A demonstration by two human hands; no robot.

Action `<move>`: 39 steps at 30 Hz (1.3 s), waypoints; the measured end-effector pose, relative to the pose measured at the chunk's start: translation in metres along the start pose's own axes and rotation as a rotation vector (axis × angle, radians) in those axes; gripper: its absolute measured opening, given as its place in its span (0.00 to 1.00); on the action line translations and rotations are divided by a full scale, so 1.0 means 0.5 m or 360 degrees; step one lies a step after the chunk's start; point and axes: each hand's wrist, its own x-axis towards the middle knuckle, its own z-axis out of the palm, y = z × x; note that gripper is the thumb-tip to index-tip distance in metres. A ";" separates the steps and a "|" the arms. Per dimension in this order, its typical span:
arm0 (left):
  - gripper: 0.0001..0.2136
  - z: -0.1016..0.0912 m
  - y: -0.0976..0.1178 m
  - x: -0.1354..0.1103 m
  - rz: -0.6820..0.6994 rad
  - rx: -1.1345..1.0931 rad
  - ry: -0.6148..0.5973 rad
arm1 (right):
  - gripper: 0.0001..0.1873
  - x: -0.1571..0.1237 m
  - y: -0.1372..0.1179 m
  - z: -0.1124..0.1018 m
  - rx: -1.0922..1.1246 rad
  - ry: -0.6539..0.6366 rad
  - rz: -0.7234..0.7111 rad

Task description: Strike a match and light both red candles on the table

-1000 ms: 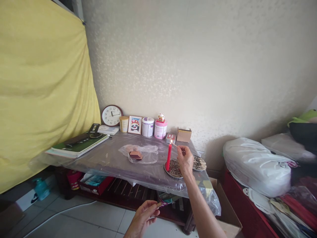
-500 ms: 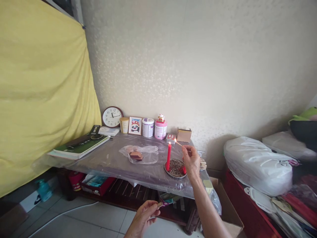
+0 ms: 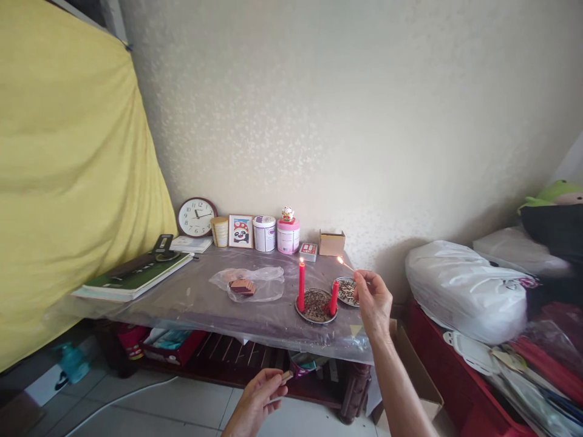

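Observation:
My right hand (image 3: 374, 300) pinches a burning match (image 3: 348, 266), its flame pointing left and up above the table's right end. Left of it a tall red candle (image 3: 301, 288) stands lit on a metal plate (image 3: 314, 321) strewn with dark grains. On the same plate, a shorter red candle (image 3: 334, 296) leans slightly and shows no flame. Partly behind my right hand is a second plate (image 3: 337, 281) of matchsticks. Low in front of the table, my left hand (image 3: 262, 394) is closed on a small tan matchbox (image 3: 286, 376), mostly hidden by the fingers.
A plastic bag (image 3: 273, 288) with brown matchboxes (image 3: 243, 287) lies mid-table. Along the wall stand a clock (image 3: 197, 217), a picture frame (image 3: 240, 232), tins and an open cardboard box (image 3: 332, 244). A green book (image 3: 132, 273) lies left; a white bag (image 3: 464, 291) bulges at right.
My right hand has moved right with the burning match, away from the tall candle's wick. The shorter candle and the matchstick plate now show more fully. The left hand keeps its hold.

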 end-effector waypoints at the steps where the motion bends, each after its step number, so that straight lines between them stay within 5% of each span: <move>1: 0.17 -0.001 -0.001 0.001 -0.0007 0.0012 0.0006 | 0.14 0.000 0.004 -0.004 0.0020 -0.0006 0.0004; 20: 0.18 0.001 0.005 0.000 -0.0025 0.0096 0.0067 | 0.15 0.023 0.074 -0.050 0.0171 0.0047 0.0092; 39: 0.17 -0.004 0.000 0.002 -0.0030 0.0050 0.0037 | 0.16 0.018 0.089 -0.046 0.0115 0.0024 0.0176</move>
